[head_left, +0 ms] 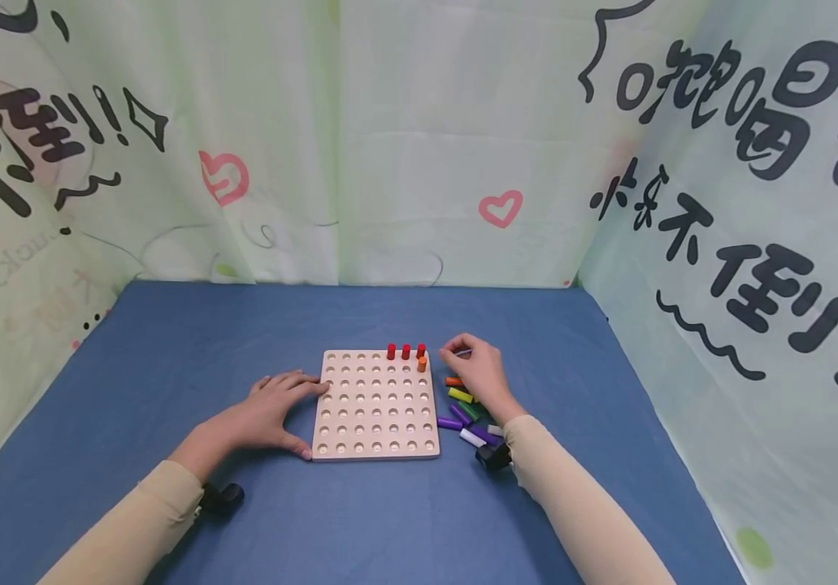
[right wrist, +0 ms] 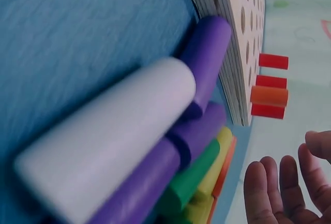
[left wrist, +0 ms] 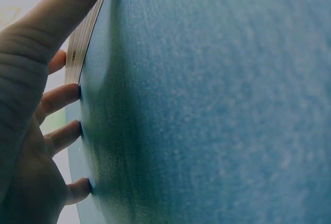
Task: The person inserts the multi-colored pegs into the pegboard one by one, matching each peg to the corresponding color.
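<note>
A pale wooden pegboard [head_left: 369,422] with rows of round holes lies on the blue cloth. Three red pegs [head_left: 406,352] stand in its far row toward the right, and an orange peg [head_left: 422,366] stands just in front of the rightmost one. My left hand [head_left: 272,413] touches the board's left side, thumb at the near corner, fingers spread. Beyond the board's far right corner, my right hand [head_left: 479,372] hovers above the loose pegs. Its fingers [right wrist: 256,190] are slightly bent, and the right wrist view shows nothing between them and the thumb.
Loose pegs lie heaped right of the board: orange, yellow [head_left: 460,396], green [head_left: 468,409], purple [head_left: 450,423] and white [head_left: 472,438]. One purple peg [right wrist: 207,53] lies against the board's side. Printed curtains [head_left: 419,162] enclose the table's back and sides.
</note>
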`<state>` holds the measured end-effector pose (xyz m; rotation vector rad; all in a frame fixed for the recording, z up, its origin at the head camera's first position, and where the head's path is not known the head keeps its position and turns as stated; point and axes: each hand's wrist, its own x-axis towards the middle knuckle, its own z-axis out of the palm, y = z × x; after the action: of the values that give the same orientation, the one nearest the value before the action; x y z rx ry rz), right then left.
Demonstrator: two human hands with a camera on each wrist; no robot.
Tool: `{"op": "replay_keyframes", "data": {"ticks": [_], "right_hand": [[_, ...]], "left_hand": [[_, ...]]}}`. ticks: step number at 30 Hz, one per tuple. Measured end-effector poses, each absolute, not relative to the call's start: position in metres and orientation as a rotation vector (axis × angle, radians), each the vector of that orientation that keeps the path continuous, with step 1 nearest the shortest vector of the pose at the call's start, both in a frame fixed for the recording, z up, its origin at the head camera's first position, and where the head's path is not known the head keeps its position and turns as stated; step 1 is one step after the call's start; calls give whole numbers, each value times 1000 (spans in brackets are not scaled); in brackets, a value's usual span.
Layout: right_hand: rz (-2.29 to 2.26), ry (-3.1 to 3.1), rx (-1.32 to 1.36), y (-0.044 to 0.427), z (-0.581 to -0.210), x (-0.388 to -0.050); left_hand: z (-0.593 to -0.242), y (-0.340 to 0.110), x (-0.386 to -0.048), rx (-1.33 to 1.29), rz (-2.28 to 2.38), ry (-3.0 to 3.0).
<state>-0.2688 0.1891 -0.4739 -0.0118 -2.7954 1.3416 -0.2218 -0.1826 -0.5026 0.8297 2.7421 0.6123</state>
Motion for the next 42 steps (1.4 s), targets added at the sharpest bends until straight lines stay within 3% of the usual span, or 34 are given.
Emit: {"op": "replay_keyframes", "data": {"ticks": [28,42], "right_hand": [[1113,-3041,19,255,-477,-256],[923,-3185,48,262,-480,-258]], "left_hand": [[-500,-182,-221,841,610,2741],[-502,-182,-222,837,595,2748]]}}
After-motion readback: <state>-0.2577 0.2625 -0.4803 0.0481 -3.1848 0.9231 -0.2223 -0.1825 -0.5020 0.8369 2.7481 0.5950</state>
